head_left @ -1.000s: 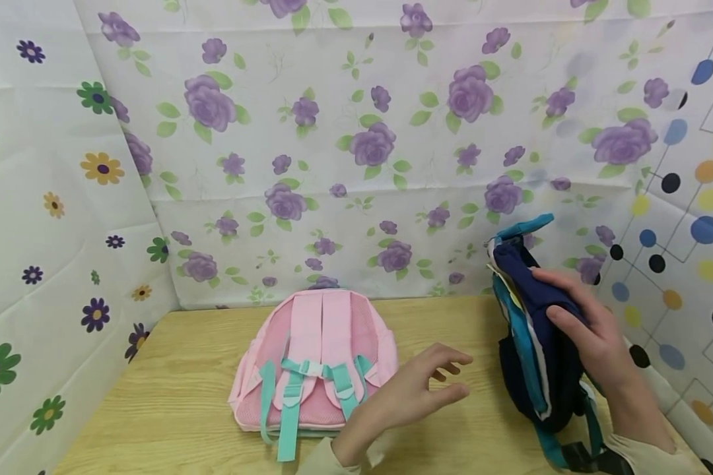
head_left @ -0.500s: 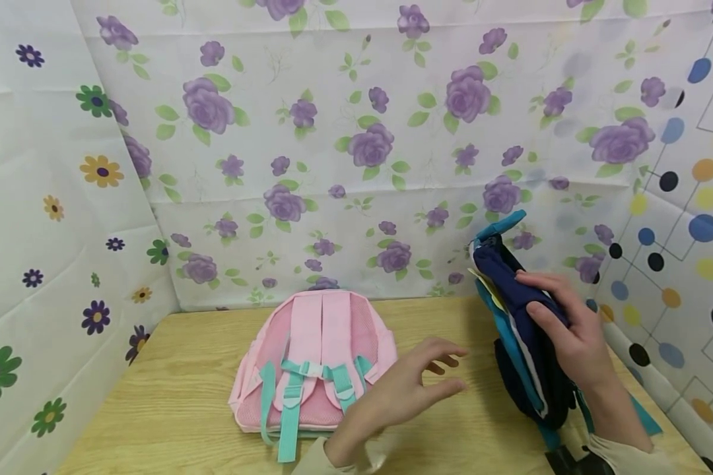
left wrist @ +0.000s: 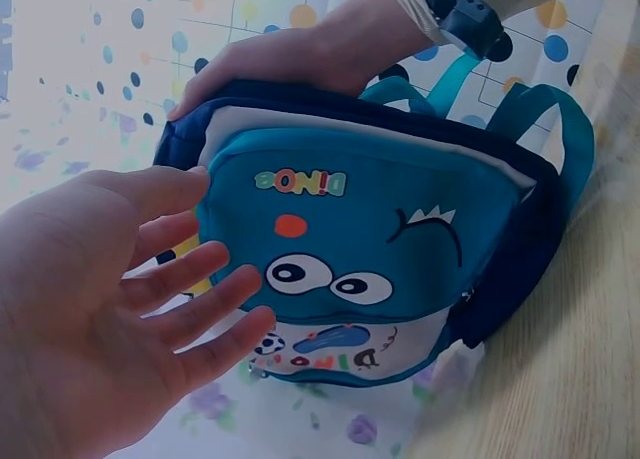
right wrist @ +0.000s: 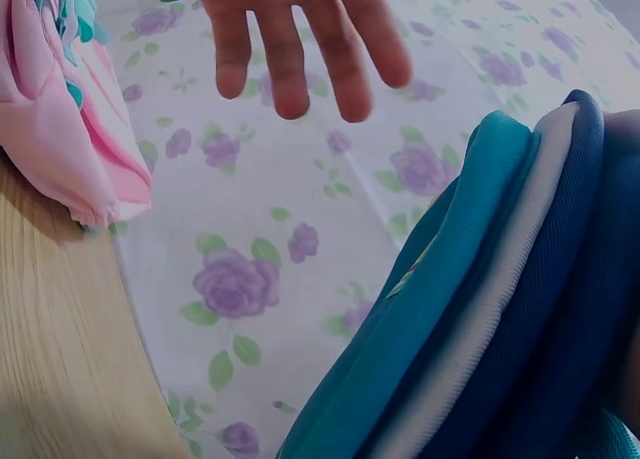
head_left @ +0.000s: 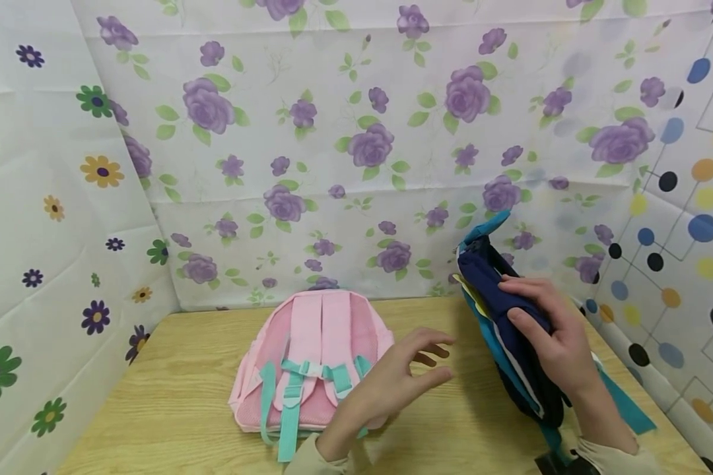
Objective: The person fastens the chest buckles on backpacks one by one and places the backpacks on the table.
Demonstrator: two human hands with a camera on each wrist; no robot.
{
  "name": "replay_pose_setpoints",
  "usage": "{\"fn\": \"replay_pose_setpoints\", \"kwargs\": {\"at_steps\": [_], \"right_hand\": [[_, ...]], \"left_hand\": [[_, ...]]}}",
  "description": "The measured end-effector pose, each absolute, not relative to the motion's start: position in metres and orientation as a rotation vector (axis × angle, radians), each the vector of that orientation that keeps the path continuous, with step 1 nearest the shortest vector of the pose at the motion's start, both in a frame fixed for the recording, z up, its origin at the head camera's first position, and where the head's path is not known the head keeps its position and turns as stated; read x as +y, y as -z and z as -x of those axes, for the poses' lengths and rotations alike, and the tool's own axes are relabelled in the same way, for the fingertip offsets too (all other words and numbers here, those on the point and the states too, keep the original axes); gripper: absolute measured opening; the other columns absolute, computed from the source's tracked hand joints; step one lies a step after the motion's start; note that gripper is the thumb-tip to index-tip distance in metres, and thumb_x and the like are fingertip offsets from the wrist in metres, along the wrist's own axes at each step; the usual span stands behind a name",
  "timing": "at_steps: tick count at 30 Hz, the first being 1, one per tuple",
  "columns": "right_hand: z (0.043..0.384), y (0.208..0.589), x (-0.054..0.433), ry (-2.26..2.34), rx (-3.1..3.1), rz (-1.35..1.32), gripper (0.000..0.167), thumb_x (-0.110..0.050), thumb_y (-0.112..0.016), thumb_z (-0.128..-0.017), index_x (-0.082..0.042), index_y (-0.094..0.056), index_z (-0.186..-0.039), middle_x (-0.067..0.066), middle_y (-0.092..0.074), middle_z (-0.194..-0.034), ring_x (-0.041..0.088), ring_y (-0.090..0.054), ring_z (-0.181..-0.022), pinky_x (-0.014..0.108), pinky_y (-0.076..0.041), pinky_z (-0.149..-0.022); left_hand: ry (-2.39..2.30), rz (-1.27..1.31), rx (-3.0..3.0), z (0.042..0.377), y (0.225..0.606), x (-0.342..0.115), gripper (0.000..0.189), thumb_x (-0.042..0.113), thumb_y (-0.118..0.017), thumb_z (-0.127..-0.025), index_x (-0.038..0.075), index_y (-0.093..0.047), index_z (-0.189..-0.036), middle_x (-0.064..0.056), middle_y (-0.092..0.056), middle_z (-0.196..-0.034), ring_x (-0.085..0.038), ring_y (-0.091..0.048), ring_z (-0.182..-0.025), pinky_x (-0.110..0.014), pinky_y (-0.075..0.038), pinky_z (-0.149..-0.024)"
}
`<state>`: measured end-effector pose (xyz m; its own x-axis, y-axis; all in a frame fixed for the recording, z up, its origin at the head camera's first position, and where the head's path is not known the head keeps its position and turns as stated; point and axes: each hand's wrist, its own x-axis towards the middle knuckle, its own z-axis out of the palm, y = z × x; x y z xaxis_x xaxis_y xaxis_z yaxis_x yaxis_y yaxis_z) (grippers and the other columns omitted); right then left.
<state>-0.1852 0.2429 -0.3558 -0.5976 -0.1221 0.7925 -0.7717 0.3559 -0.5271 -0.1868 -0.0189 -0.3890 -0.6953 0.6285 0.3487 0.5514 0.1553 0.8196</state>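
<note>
A small navy and teal backpack [head_left: 484, 284] stands tilted on its edge at the right of the table. My right hand [head_left: 552, 336] grips its navy side panel, thumb and fingers spread over it. In the left wrist view, the teal front [left wrist: 360, 229] carries cartoon eyes and "DINO" lettering, turned upside down. My left hand [head_left: 398, 376] holds nothing, its fingers loosely extended, between the two bags. Behind that hand a pink backpack [head_left: 321, 323] lies with its shoulder straps and mint buckles facing up.
The wooden table [head_left: 172, 382] is bounded at the back by a rose-print cloth [head_left: 333, 119]. Cloths with daisies [head_left: 35, 198] and coloured dots [head_left: 677, 264] hang at the left and right. A teal strap [head_left: 630, 402] trails by my right wrist.
My right hand has brought the navy backpack leftward, tilting its top further left. My left hand has shifted slightly left and up. The pink backpack stays put.
</note>
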Motion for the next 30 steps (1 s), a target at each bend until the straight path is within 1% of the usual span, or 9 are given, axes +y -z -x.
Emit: {"fn": "replay_pose_setpoints", "kwargs": {"at_steps": [6,12,15,18,21,24,30], "right_hand": [[0.182,0.356,0.235,-1.272,-1.993,-0.752,0.040,0.013,-0.059,-0.089,0.001,-0.063,-0.126,0.018,-0.058,-0.132,0.014,-0.052,-0.129,0.016,-0.037,-0.105],[0.181,0.357,0.229,-1.282,-1.985,-0.768,0.039,0.013,-0.060,-0.088,0.000,-0.064,-0.125,0.017,-0.060,-0.129,0.015,-0.052,-0.128,0.017,-0.037,-0.106],[0.181,0.358,0.227,-1.302,-1.967,-0.787,0.038,0.014,-0.060,-0.087,0.001,-0.065,-0.123,0.019,-0.060,-0.127,0.017,-0.053,-0.127,0.018,-0.038,-0.106],[0.181,0.361,0.223,-1.336,-1.925,-0.826,0.036,0.016,-0.060,-0.087,0.004,-0.065,-0.120,0.021,-0.061,-0.125,0.020,-0.054,-0.126,0.021,-0.039,-0.106],[0.182,0.364,0.218,-1.354,-1.883,-0.861,0.033,0.018,-0.060,-0.086,0.006,-0.066,-0.116,0.020,-0.063,-0.122,0.019,-0.057,-0.121,0.022,-0.042,-0.104],[0.183,0.367,0.214,-1.334,-1.857,-0.892,0.031,0.018,-0.063,-0.084,0.005,-0.069,-0.112,0.018,-0.065,-0.117,0.017,-0.060,-0.116,0.021,-0.044,-0.103],[0.183,0.370,0.209,-1.291,-1.844,-0.954,0.033,0.018,-0.069,-0.080,0.001,-0.072,-0.108,0.014,-0.068,-0.112,0.014,-0.062,-0.111,0.020,-0.046,-0.099]], "left_hand": [[-1.638,-1.211,2.339,0.188,0.387,-0.024,0.042,0.028,-0.060,-0.100,0.024,-0.050,-0.141,-0.003,-0.054,-0.139,-0.014,-0.060,-0.119,-0.030,-0.053,-0.095],[-1.672,-1.154,2.337,0.189,0.384,-0.028,0.042,0.024,-0.061,-0.100,0.026,-0.050,-0.141,0.001,-0.052,-0.140,-0.015,-0.060,-0.121,-0.031,-0.052,-0.097],[-1.688,-1.150,2.330,0.191,0.383,-0.029,0.042,0.025,-0.060,-0.100,0.027,-0.049,-0.141,0.001,-0.052,-0.140,-0.016,-0.060,-0.120,-0.031,-0.052,-0.097],[-1.711,-1.164,2.326,0.192,0.383,-0.030,0.042,0.024,-0.060,-0.101,0.026,-0.049,-0.141,0.001,-0.053,-0.139,-0.018,-0.061,-0.120,-0.030,-0.052,-0.096],[-1.739,-1.166,2.320,0.192,0.382,-0.032,0.043,0.023,-0.060,-0.101,0.024,-0.048,-0.142,0.000,-0.053,-0.138,-0.018,-0.062,-0.119,-0.029,-0.052,-0.096],[-1.764,-1.130,2.305,0.191,0.380,-0.034,0.046,0.024,-0.060,-0.100,0.026,-0.046,-0.144,-0.001,-0.054,-0.138,-0.017,-0.061,-0.119,-0.030,-0.051,-0.097],[-1.781,-1.073,2.289,0.192,0.378,-0.036,0.047,0.023,-0.060,-0.101,0.030,-0.044,-0.144,-0.005,-0.057,-0.134,-0.021,-0.060,-0.119,-0.030,-0.049,-0.100]]}}
